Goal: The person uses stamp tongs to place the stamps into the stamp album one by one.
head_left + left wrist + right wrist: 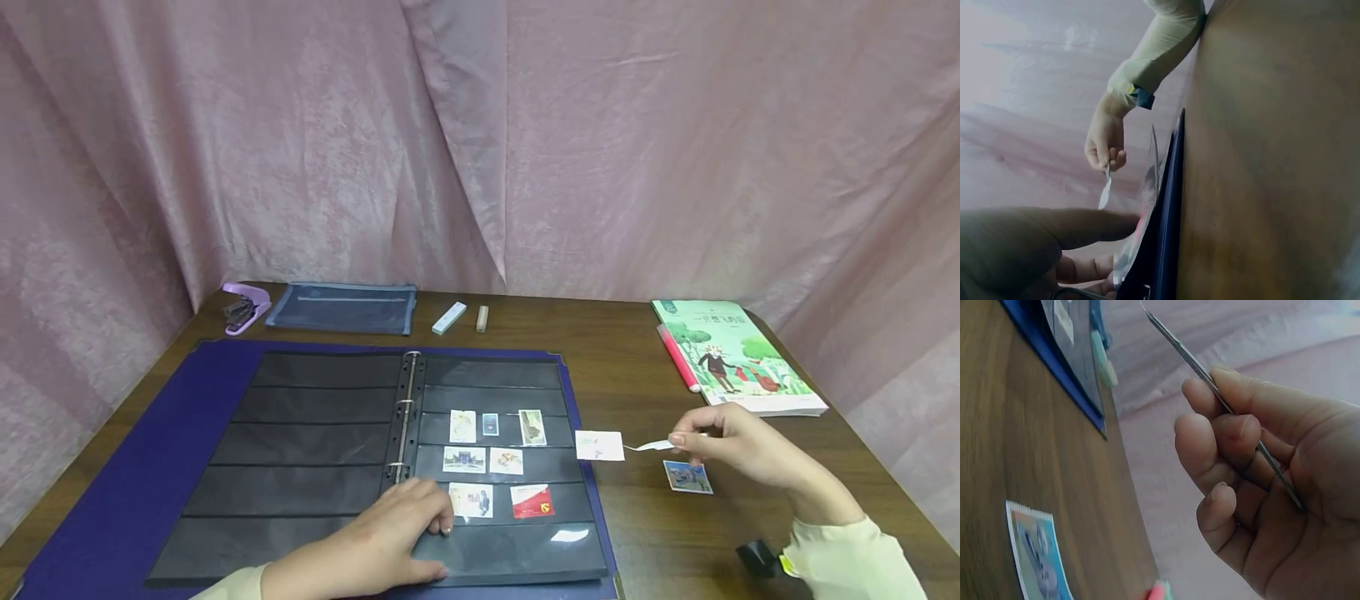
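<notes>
My right hand [738, 442] pinches slim metal tweezers [1200, 365] between thumb and fingers, right of the album. At the tweezers' tip is a whitish stamp [600, 446], overlapping the album's right edge in the head view. My left hand [390, 533] rests on the lower part of the open stamp album [517, 554], thumb and fingers apart near the binding. Several stamps, among them a red one [532, 502], sit in the right page's black strips. On the table below my right hand lies a colourful stamp [687, 477], picture side up.
A green picture book [738, 354] with a red pen [678, 358] beside it lies at right. Along the back are a purple stapler [247, 308], a blue mesh pouch [341, 308], a whitish box [449, 318] and a small beige block [482, 318]. Pink curtains hang behind the table.
</notes>
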Demonstrator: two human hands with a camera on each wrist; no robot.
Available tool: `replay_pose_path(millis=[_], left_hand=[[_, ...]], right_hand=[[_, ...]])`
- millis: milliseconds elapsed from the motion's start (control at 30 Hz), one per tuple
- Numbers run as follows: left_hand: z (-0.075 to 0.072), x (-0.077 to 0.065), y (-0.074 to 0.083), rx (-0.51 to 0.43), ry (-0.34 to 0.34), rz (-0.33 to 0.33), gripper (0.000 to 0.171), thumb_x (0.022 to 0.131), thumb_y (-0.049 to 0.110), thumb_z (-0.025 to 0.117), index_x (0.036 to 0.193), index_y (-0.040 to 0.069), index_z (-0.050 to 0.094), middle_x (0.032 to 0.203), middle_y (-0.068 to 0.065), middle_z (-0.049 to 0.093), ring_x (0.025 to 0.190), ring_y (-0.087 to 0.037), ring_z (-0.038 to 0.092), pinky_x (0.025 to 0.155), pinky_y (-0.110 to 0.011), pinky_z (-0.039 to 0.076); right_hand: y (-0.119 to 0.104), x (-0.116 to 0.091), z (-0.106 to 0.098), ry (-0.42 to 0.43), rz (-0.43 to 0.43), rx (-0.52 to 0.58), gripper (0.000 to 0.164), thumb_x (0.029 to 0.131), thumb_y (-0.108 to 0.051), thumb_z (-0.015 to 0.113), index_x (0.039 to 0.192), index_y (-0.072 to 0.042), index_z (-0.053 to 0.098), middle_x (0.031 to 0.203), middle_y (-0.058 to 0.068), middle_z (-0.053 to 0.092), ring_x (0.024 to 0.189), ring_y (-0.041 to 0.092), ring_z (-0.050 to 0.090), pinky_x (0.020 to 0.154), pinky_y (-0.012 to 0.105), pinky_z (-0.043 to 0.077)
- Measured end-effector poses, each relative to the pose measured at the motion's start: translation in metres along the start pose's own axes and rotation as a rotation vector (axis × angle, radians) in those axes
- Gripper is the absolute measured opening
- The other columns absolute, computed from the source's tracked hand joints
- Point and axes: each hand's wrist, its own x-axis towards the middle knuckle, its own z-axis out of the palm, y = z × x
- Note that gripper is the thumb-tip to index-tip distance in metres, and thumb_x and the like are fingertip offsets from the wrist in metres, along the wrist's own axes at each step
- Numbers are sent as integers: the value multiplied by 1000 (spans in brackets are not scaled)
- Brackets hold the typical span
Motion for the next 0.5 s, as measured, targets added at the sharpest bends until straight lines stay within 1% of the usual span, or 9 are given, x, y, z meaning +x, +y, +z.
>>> replay_pose_path(millis=[100, 233, 367, 500], left_hand=[[0, 2, -2, -63, 24, 19, 24, 73, 22, 71, 82, 24, 49, 74, 18, 41, 75, 3, 36, 72, -20, 33], [1, 5, -5, -181, 41, 3, 18, 78, 12, 65, 85, 22, 52, 71, 18, 45, 70, 3, 40, 66, -15, 36], [0, 7, -7, -265, 36, -34, 15, 80, 8, 62, 85, 20, 53, 71, 16, 47, 69, 2, 43, 63, -14, 38], [0, 7, -8, -308, 21, -55, 15, 80, 8, 62, 82, 20, 53, 71, 15, 47, 69, 2, 43, 62, -14, 40]], right_hand=[[-7, 2, 5, 2, 16, -6, 12, 88, -7, 52, 81, -6, 61, 65, 4, 57, 59, 4, 52, 51, 26, 42], [-16, 5, 12, -20, 6, 0, 12, 89, -8, 52, 81, -7, 61, 63, 9, 57, 57, 5, 52, 48, 25, 42], [-21, 9, 21, -43, -3, 10, 11, 88, -9, 53, 80, -7, 61, 63, 9, 57, 56, 8, 55, 48, 25, 44], [-24, 15, 30, -64, -2, 23, 12, 88, -11, 54, 80, -7, 61, 66, 8, 58, 58, 10, 57, 51, 26, 46]])
